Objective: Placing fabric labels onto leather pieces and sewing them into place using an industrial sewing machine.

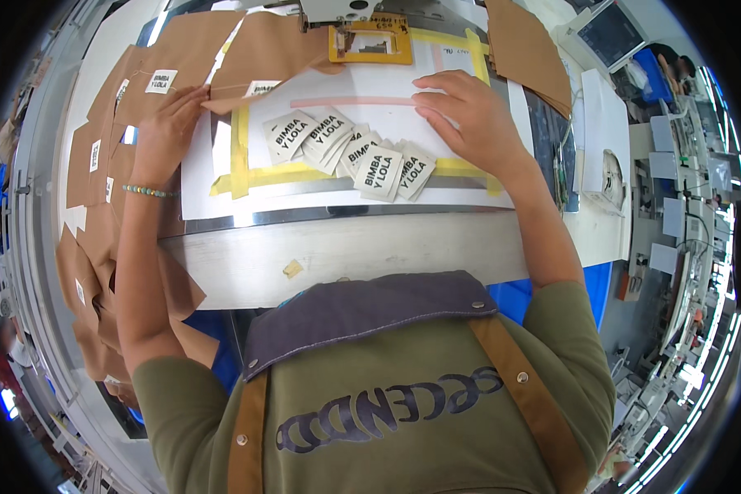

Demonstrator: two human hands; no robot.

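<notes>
My left hand (171, 132), with a beaded bracelet at the wrist, has its fingers closed on the corner of a brown fabric piece (276, 49). That piece reaches across the white board (313, 188) toward the machine head and bears a white label (263, 87). My right hand (473, 119) is over the board's right side, fingers apart, fingertips at the right end of a pink strip (350, 103). Between the hands, several loose square white labels (379, 171) with black print lie in an overlapping pile. Yellow tape (284, 175) lines the board.
A machine head (337, 10) and a yellow frame (404, 49) stand at the far middle. More labelled brown pieces (90, 156) cover the left and hang over the edge. Another brown piece (527, 49), a screen (609, 34) and a white box (605, 136) are on the right.
</notes>
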